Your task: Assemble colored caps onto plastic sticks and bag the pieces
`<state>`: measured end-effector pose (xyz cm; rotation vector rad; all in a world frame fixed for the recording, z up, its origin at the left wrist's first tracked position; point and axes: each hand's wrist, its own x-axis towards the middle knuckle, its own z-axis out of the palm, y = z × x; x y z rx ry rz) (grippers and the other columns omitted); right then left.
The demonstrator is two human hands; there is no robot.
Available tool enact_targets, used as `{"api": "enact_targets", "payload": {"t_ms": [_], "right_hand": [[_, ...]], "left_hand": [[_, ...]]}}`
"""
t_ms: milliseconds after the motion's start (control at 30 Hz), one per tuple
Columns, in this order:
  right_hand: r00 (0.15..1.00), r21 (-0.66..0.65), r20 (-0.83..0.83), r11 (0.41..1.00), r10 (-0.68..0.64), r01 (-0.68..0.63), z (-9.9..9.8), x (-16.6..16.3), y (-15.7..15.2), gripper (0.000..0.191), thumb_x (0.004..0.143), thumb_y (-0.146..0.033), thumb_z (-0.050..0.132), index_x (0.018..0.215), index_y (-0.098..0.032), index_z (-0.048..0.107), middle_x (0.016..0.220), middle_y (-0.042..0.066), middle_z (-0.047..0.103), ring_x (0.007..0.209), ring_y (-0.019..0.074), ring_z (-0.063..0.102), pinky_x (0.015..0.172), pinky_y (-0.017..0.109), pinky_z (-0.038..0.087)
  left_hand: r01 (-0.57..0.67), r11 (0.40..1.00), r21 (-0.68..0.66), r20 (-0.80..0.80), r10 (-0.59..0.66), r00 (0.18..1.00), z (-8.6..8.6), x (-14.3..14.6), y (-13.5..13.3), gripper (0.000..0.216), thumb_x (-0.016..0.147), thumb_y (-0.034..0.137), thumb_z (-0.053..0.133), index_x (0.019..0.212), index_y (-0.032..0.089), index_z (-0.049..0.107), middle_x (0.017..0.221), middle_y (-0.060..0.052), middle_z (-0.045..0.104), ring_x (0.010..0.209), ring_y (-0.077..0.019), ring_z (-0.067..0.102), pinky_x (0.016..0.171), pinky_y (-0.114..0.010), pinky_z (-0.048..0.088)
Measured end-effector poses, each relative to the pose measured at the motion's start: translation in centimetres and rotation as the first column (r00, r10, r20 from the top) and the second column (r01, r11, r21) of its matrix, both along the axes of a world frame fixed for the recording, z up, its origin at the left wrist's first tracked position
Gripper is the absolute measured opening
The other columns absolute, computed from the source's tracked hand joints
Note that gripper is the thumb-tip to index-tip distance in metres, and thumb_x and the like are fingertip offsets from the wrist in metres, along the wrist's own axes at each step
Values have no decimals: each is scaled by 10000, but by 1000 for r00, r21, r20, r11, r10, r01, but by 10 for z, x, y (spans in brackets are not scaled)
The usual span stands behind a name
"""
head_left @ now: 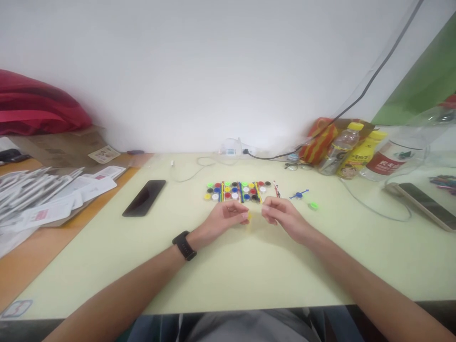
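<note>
My left hand (228, 214), with a black watch (184, 245) on its wrist, pinches a small yellow piece (250, 216) between thumb and fingertips. My right hand (285, 214) is closed in a pinch just to its right; whatever its fingertips hold, if anything, cannot be made out. Beyond both hands lie rows of small round coloured discs (235, 189), with bundles of thin coloured sticks between groups of them. A few red and white sticks (276, 188) lie right of the rows. A blue disc with a stick (299, 194) and a green disc (313, 206) rest farther right.
On the left are a black phone (144, 198), white packets (42, 209) and a cardboard box (60, 146). Eyeglasses (298, 166), drink bottles (341, 147), a large labelled bottle (388, 159), a cable (377, 216) and another phone (429, 206) are on the right.
</note>
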<state>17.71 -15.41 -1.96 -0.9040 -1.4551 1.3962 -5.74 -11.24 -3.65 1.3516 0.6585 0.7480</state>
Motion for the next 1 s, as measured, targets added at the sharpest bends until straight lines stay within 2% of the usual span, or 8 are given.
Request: {"api": "enact_targets", "payload": {"t_ms": [167, 367, 533, 667, 800, 867, 933, 1000], "right_hand": [[986, 111, 145, 991, -86, 71, -8, -10, 0, 276, 901, -442, 736, 1008, -227, 599, 861, -2, 612, 681, 130, 512, 624, 276, 414], [958, 180, 281, 984, -64, 13, -12, -13, -2, 211, 951, -395, 671, 1064, -229, 606, 906, 22, 674, 730, 154, 561, 675, 301, 461], [969, 181, 231, 983, -84, 42, -9, -11, -5, 308, 958, -402, 664, 1202, -246, 559, 876, 0, 616, 723, 149, 553, 669, 296, 457], [980, 136, 151, 985, -130, 110, -12, -9, -4, 477, 988, -433, 614, 1403, -296, 423, 872, -26, 548, 677, 134, 489, 627, 284, 422], [982, 112, 78, 980, -172, 163, -14, -11, -2, 607, 983, -445, 621, 1497, -329, 320, 843, -42, 526, 634, 131, 434, 592, 279, 370], [985, 100, 38, 981, -168, 164, -11, -10, -3, 507, 978, -452, 627, 1426, -318, 432, 819, -40, 518, 629, 132, 420, 582, 276, 343], [999, 65, 36, 998, -14, 12, -6, -7, -4, 277, 1009, -482, 558, 1122, -247, 650, 734, -28, 495, 616, 135, 412, 575, 286, 322], [966, 18, 64, 967, 252, -253, -1, -4, -6, 535, 1050, -514, 439, 674, -189, 639, 617, -10, 439, 573, 131, 390, 565, 304, 301]], "left_hand": [[34, 999, 13, 24, -35, 999, 1, 0, 0, 283, 866, 367, 815, 1002, 141, 714, 1035, -92, 715, 952, -211, 713, 922, -390, 579], [82, 996, 38, 37, -83, 996, 1, 1, -1, 260, 895, 363, 786, 1010, 140, 718, 1005, -94, 727, 932, -197, 711, 895, -350, 571], [40, 999, 30, 49, -41, 998, 0, 0, 1, 264, 882, 356, 801, 1008, 141, 712, 1009, -86, 714, 932, -205, 713, 920, -384, 576], [-19, 1000, 8, 69, 18, 997, -3, -1, 2, 253, 873, 340, 812, 1009, 154, 707, 989, -59, 693, 899, -193, 721, 911, -376, 578], [-31, 1000, 1, 72, 31, 997, -3, -1, 3, 250, 865, 338, 819, 980, 150, 701, 955, -50, 682, 892, -191, 721, 906, -366, 577], [-36, 999, 2, 69, 36, 997, -2, -1, 2, 259, 859, 346, 824, 975, 148, 702, 942, -50, 683, 886, -192, 721, 900, -367, 577], [-53, 999, 6, 55, 53, 997, -2, 0, 2, 278, 849, 356, 831, 980, 146, 704, 948, -54, 689, 877, -194, 723, 896, -371, 577], [-75, 997, 9, 38, 75, 996, -1, 0, 2, 301, 838, 364, 840, 994, 144, 707, 968, -61, 696, 869, -193, 725, 893, -371, 575]]}}
